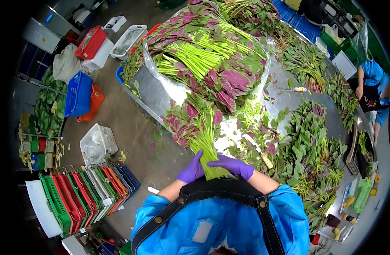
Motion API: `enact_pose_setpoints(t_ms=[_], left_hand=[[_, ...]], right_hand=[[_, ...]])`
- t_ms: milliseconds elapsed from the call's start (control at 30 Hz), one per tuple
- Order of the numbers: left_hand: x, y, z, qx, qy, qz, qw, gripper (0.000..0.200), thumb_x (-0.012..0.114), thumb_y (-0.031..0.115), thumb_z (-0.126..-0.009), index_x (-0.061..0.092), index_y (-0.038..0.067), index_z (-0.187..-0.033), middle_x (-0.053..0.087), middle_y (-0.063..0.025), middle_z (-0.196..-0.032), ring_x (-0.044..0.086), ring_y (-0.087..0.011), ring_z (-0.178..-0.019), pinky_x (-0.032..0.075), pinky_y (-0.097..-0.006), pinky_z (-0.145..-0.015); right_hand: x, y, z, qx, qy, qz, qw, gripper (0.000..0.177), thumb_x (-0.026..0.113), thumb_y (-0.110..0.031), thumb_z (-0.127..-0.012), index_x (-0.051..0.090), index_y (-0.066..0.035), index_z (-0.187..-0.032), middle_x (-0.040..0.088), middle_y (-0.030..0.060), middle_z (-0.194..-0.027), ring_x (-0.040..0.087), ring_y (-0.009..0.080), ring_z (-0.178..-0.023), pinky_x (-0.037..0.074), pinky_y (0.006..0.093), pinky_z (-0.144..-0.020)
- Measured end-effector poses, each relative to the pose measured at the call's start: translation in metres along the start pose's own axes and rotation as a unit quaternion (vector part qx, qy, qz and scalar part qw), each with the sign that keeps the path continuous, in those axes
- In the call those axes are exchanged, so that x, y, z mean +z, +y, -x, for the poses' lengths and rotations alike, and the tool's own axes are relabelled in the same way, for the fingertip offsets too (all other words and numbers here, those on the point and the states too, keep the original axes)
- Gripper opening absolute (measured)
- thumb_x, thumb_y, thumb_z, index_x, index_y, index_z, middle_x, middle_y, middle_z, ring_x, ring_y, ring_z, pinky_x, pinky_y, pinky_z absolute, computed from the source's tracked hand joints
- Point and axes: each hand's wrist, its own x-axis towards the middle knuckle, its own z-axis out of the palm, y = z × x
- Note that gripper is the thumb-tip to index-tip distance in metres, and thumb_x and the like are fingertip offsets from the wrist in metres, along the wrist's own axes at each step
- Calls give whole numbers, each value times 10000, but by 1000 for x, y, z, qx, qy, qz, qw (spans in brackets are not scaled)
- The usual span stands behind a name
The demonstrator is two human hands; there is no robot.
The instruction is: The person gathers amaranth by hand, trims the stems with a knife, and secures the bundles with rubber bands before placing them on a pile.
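The bunch (207, 146) lies between the left hand (192, 169) and the right hand (237, 166), cut ends toward the body, leaves pointing away over the table (150, 92). Left hand: clamped on the stems at their left edge, thumb raised along them; remaining fingers largely hidden. Right hand: closed on the stems from the right, fingers across their upper face. Both forearms angle inward. The knife (259, 152) rests beyond the right hand, untouched.
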Motion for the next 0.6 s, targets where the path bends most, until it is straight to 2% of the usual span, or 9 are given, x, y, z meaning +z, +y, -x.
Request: enact_pose_setpoints(t_ms=[33,100,133,167,233,400,433,533,600], left_hand=[[4,-3,-7,-5,-65,55,996,559,455,345,-886,323,6,-1310,415,-175,-1300,414,-271,-1198,313,-390,-1022],[1,-9,-11,10,-94,85,992,565,505,293,-850,330,4,-1302,431,-182,-1280,411,-296,-1197,298,-420,-1030],[-9,-14,-12,35,-66,69,995,574,530,293,-821,347,6,-1283,457,-173,-1248,417,-301,-1190,264,-445,-1045],[-16,-17,-12,60,-36,53,996,583,555,293,-791,364,8,-1263,483,-165,-1217,423,-307,-1183,230,-469,-1061],[2,-18,-11,59,-48,131,988,538,552,239,-772,387,14,-1233,523,-129,-1134,478,-287,-1107,262,-482,-1040],[-6,-12,-8,54,-89,137,985,531,541,156,-743,398,18,-1235,553,-126,-1056,525,-264,-1023,311,-477,-1024],[-4,-8,-7,62,-92,130,985,530,542,154,-741,399,18,-1232,546,-126,-1067,528,-264,-1015,316,-475,-1020],[-1,-2,-5,54,-88,109,989,522,537,133,-739,398,9,-1227,535,-138,-1090,518,-293,-1040,327,-474,-1012],[-1,-6,-4,35,-46,107,993,521,529,107,-735,395,-3,-1227,535,-158,-1091,505,-314,-1066,326,-476,-1016]], right_hand=[[5,-17,7,5,1,-1,1000,566,567,-387,-835,449,1,-1230,577,117,-1096,601,244,-898,479,313,-785],[0,-59,16,77,45,367,926,537,506,-462,-852,539,-6,-1133,624,120,-943,608,241,-803,483,331,-755],[-27,-42,-2,199,28,342,918,535,444,-507,-866,626,-11,-953,641,116,-754,595,223,-660,484,341,-666],[-49,-22,-3,117,72,77,988,518,445,-487,-876,645,-12,-816,607,91,-598,560,225,-556,465,356,-598],[-59,-28,-3,6,329,435,838,331,588,-359,-802,628,-31,-804,603,135,-672,589,291,-642,461,360,-603],[-91,20,-40,-59,335,639,690,227,640,-253,-723,603,-42,-798,592,128,-835,568,305,-863,458,379,-701],[-91,14,-37,-62,338,639,688,227,640,-253,-723,603,-42,-798,592,128,-835,568,305,-863,458,379,-701],[-65,-9,-2,-131,322,281,894,110,600,-140,-722,581,-47,-778,602,118,-801,587,307,-781,452,398,-646],[-65,-5,2,-48,333,403,851,142,615,-148,-710,577,-48,-803,598,121,-777,592,295,-756,453,390,-632]])
